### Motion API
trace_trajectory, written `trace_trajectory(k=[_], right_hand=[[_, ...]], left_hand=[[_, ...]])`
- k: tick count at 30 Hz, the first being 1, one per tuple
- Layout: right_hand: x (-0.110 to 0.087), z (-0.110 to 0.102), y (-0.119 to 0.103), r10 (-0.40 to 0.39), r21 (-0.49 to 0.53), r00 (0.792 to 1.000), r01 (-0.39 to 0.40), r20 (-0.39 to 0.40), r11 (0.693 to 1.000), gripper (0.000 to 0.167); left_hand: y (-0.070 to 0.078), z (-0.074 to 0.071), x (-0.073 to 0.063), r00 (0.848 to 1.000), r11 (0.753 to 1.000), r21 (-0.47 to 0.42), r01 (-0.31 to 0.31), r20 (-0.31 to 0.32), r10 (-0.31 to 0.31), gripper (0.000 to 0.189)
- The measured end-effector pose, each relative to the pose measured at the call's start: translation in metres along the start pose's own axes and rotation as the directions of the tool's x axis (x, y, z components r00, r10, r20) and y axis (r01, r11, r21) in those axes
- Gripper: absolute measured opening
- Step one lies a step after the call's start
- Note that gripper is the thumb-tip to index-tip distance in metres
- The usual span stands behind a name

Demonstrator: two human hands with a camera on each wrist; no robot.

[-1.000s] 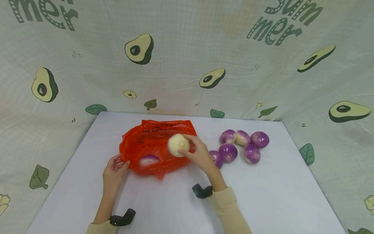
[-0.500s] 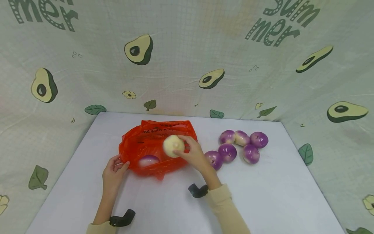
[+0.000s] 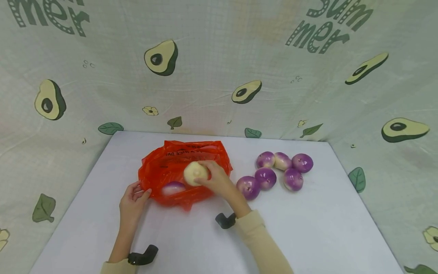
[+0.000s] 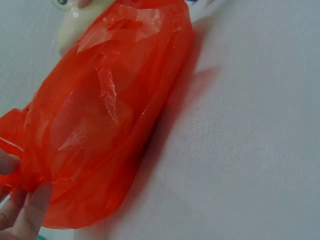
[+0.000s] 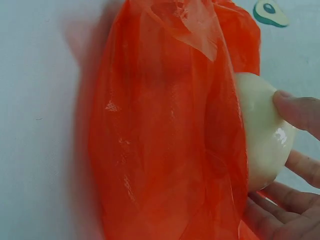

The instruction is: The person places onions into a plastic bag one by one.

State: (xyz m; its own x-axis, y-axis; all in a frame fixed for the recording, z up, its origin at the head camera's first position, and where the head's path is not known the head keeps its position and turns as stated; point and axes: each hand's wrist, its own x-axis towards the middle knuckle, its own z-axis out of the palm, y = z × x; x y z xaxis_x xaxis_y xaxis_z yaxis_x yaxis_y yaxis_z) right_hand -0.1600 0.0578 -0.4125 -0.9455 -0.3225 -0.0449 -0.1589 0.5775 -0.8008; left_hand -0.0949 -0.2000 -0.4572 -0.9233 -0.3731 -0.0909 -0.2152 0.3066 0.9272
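A red plastic bag (image 3: 154,177) lies with its mouth spread wide, one purple-and-white onion-like vegetable (image 3: 173,187) inside. My left hand (image 3: 132,199) pinches the bag's left rim; in the left wrist view its fingers (image 4: 35,207) are bent against the gathered film. Over the bag's mouth, my right hand (image 3: 217,178) grips a round onion-like vegetable (image 3: 195,173), whose cream side with a small nub faces the head camera. In the right wrist view this pale vegetable (image 5: 267,137) is partly behind the bag wall, the thumb on one side and fingers on the other.
Several glossy purple-and-white vegetables (image 3: 266,178) lie grouped on the white table (image 3: 308,228), right of the bag. The nearest one (image 3: 248,187) sits close to my right wrist. A cloth with avocado prints (image 3: 205,68) stands behind the table and along its sides.
My right hand has carried the pale vegetable left and slightly down, from the bag's right part towards its middle. The left hand keeps its hold on the rim.
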Motion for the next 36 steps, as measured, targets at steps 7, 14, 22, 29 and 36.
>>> trace_trajectory(k=[7,14,22,29,36], right_hand=[[0.005,0.006,-0.005,0.014,-0.104,0.998,-0.008,0.065,0.995,0.057],[0.014,0.007,-0.012,0.001,-0.271,0.993,0.03,0.115,0.962,0.04],[0.019,0.009,-0.015,0.006,-0.339,0.987,0.049,0.16,0.94,0.036],[0.013,0.003,-0.014,-0.011,-0.27,0.992,0.045,0.126,0.962,0.035],[-0.004,-0.013,-0.014,-0.044,-0.194,0.998,0.054,0.055,0.98,0.035]], left_hand=[[0.0,-0.001,0.0,1.0,1.0,0.011,0.007,0.006,-0.007,0.048],[0.001,-0.001,0.0,1.0,1.0,0.013,0.017,0.005,-0.018,0.048],[0.002,-0.002,-0.001,1.0,1.0,0.014,0.009,0.004,-0.009,0.048],[0.0,-0.002,0.0,1.0,1.0,0.008,0.007,0.006,-0.007,0.049],[-0.001,-0.003,0.0,1.0,1.0,0.017,0.012,0.013,-0.012,0.05]])
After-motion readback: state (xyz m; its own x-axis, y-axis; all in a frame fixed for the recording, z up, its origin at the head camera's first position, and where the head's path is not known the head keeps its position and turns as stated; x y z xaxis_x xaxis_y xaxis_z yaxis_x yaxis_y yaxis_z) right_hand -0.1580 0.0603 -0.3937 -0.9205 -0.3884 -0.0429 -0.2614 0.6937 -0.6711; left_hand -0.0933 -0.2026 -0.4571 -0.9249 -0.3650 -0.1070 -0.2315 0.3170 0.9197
